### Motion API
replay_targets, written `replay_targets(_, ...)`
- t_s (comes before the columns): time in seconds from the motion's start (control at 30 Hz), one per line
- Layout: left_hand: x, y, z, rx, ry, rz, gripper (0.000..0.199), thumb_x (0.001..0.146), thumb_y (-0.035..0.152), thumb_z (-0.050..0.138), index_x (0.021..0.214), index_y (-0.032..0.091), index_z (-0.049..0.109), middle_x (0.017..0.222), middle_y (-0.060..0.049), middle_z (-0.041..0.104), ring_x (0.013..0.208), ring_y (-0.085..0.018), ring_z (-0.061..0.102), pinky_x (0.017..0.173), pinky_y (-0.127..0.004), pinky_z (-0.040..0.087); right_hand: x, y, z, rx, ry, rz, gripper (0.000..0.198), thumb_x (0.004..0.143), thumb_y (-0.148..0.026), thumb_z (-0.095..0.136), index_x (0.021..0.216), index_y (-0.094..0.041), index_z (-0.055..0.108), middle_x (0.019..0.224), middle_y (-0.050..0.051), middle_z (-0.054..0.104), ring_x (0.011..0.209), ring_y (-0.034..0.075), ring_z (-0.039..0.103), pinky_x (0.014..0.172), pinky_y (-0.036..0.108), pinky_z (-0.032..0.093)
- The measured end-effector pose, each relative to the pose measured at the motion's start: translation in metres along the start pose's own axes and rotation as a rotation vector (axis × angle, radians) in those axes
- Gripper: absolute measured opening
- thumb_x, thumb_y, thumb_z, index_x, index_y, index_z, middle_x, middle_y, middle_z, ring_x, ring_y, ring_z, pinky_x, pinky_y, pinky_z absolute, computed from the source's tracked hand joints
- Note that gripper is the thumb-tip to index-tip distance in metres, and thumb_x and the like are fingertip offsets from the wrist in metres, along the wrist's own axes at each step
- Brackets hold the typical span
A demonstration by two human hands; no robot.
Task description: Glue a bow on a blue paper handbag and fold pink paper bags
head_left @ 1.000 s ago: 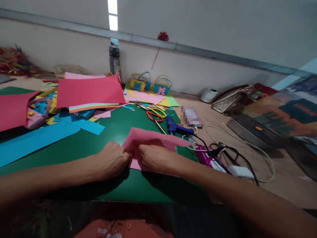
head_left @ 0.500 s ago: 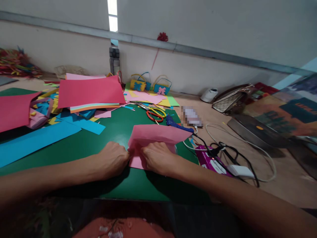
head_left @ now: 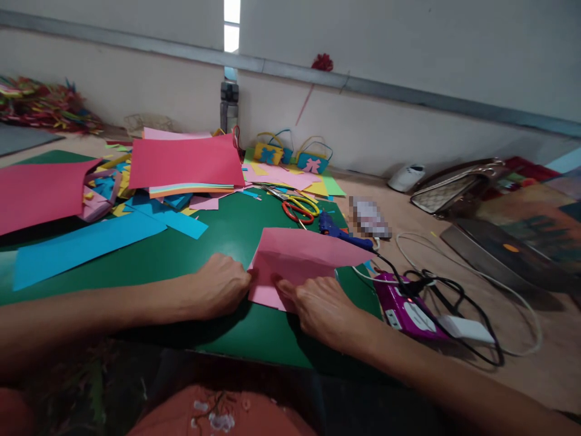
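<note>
A pink sheet of paper [head_left: 299, 254], folded with one flap standing up, lies on the green board [head_left: 218, 242] in front of me. My left hand [head_left: 222, 284] is closed and pinches the paper's left edge. With the index finger pointing at the fold, my right hand [head_left: 322, 309] presses on the lower part of the paper; its other fingers are curled. Just behind the paper rest a blue glue gun [head_left: 342, 233] and scissors [head_left: 302, 208] with red and yellow handles.
To the left are blue paper strips [head_left: 91, 248] and a stack of red and coloured sheets [head_left: 186, 160]. Small paper bags [head_left: 313, 162] stand at the back. On the right, a purple power strip [head_left: 411, 312] lies among cables, near a pixelated phone [head_left: 370, 217].
The view has turned slightly left, shifting everything rightward. My right hand has slid right along the paper, its index finger now extended, while my left hand stays at the left edge.
</note>
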State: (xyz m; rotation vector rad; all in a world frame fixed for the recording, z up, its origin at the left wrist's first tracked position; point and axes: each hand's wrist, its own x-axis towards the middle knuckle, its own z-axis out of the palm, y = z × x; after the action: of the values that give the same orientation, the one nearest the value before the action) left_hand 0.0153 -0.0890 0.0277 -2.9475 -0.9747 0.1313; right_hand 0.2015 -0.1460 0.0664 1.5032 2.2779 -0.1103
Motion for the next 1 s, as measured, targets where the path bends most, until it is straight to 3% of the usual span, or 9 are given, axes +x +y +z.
replay_targets(0.2,0.000,0.001,-0.005,0.020,-0.054,-0.009,0.019,0.079,0.012,0.047,0.076,0.010,0.066,0.059,-0.014,0.066,0.049,-0.022,0.061,0.043,-0.026,0.031,-0.009,0.004,0.007,0.021,0.027,0.011,0.059,0.075,-0.010,0.042,0.132,-0.026,0.046,0.070,0.006,0.068,0.066,0.022,0.063,0.051,0.029,0.017)
replay_targets(0.33,-0.001,0.001,-0.004,0.024,-0.061,0.006,0.020,0.080,0.011,0.046,0.076,0.010,0.066,0.061,-0.015,0.067,0.050,-0.023,0.061,0.044,-0.027,0.034,-0.011,0.004,-0.003,0.021,0.000,0.019,0.051,0.076,-0.010,0.043,0.124,-0.027,0.053,0.074,0.007,0.070,0.068,0.022,0.065,0.051,0.028,0.022)
replay_targets(0.53,-0.001,0.000,0.002,0.052,-0.049,0.024,0.018,0.078,0.011,0.049,0.070,0.011,0.065,0.061,-0.015,0.067,0.050,-0.022,0.061,0.045,-0.027,0.036,0.019,-0.008,-0.016,0.084,0.037,0.087,0.032,0.083,-0.016,0.045,0.108,-0.019,0.065,0.083,0.013,0.071,0.080,0.027,0.066,0.063,0.032,0.039)
replay_targets(0.63,-0.002,0.001,0.005,0.067,-0.034,0.036,0.017,0.078,0.011,0.049,0.079,0.012,0.066,0.062,-0.013,0.067,0.050,-0.023,0.061,0.044,-0.028,0.036,0.039,-0.013,-0.012,0.117,0.023,0.088,0.026,0.082,-0.015,0.046,0.095,-0.016,0.069,0.085,0.013,0.071,0.082,0.024,0.066,0.069,0.030,0.043)
replay_targets(0.73,-0.004,0.003,0.006,0.073,-0.015,0.063,0.018,0.079,0.009,0.049,0.089,0.013,0.065,0.064,-0.010,0.068,0.052,-0.023,0.063,0.045,-0.028,0.037,0.047,-0.013,-0.006,0.145,0.024,0.063,0.027,0.083,-0.015,0.045,0.096,-0.015,0.069,0.087,0.012,0.071,0.084,0.023,0.065,0.071,0.029,0.044)
replay_targets(1.0,-0.004,0.003,0.007,0.088,0.014,0.085,0.014,0.076,0.005,0.051,0.077,0.012,0.063,0.063,-0.010,0.067,0.052,-0.023,0.063,0.042,-0.028,0.032,0.048,-0.010,0.000,0.175,0.036,0.021,0.027,0.084,-0.016,0.045,0.102,-0.014,0.066,0.090,0.013,0.069,0.083,0.021,0.065,0.071,0.028,0.044)
